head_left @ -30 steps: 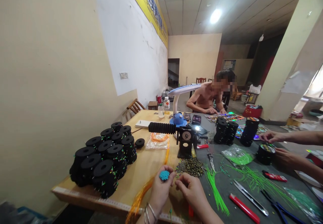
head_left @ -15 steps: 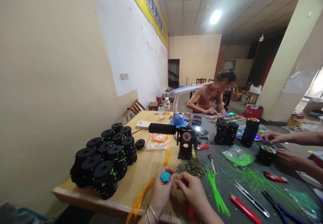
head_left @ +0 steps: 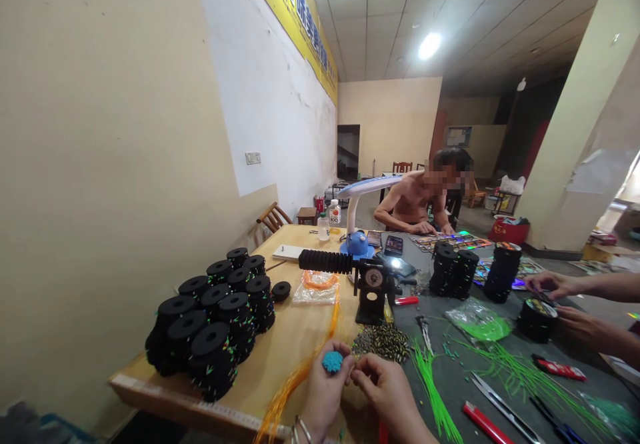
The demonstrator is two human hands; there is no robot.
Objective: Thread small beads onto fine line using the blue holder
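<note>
My left hand (head_left: 325,379) is closed around a turquoise cluster of small pieces (head_left: 333,362), whose bumpy top shows above the curled fingers. My right hand (head_left: 381,379) is pinched, its fingertips meeting the left thumb and fingers. Whatever lies between the fingertips is too small to make out. Just beyond both hands is a heap of small black and gold metal pieces (head_left: 383,343). Long orange strands (head_left: 293,391) run past my left wrist to the table's front edge. Bright green strands (head_left: 434,391) lie right of my right hand.
Stacked black foam spools (head_left: 213,351) stand at left. A black winding device (head_left: 373,291) and a blue-based lamp (head_left: 357,244) stand ahead. Scissors-like snips (head_left: 505,407), a red lighter (head_left: 485,424) and dark pliers (head_left: 555,421) lie right. A co-worker's hands (head_left: 570,304) handle a spool; another person sits opposite.
The view has shifted slightly, so everything sits a little lower and further right. My hands keep nearly the same pose, fingertips together, with the turquoise cluster still in the left.
</note>
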